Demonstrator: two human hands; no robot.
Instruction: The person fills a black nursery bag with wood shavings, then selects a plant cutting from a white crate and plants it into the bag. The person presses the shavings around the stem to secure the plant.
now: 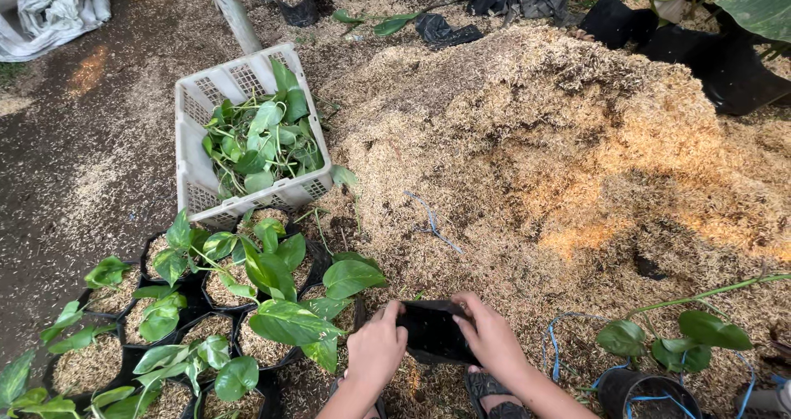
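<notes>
Left hand (377,342): low in the head view, fingers curled over the left edge of the black nursery bag (434,332); its grip is clamped on that edge.
Right hand (492,335): on the opposite, right edge of the same bag, fingers folded over the rim and thumb side toward the opening; its grip is closed on the bag too.
Black nursery bag: held between the two hands, just above the ground, its mouth stretched open and tilted toward the camera; the inside looks dark, and what it holds cannot be told.
Rice-husk heap (568,147): a broad tan mound directly beyond the bag, filling the middle and right of the view; its near slope comes close to the bag's far rim.
Potted cuttings (247,304): a cluster of filled black bags with green heart-shaped leaves, just left of the left hand, husk showing at their tops.
White plastic crate (198,122): farther back on the left, well apart from the hands, tilted on the ground and holding loose green vine cuttings (262,143).
Sandal (486,386): partly seen under the right forearm, on the husk-strewn ground.
Blue string (554,345): looped on the husk to the right of the right hand.
Black pot (647,393): near the bottom edge at right, beside a leafy stem (676,337).
</notes>
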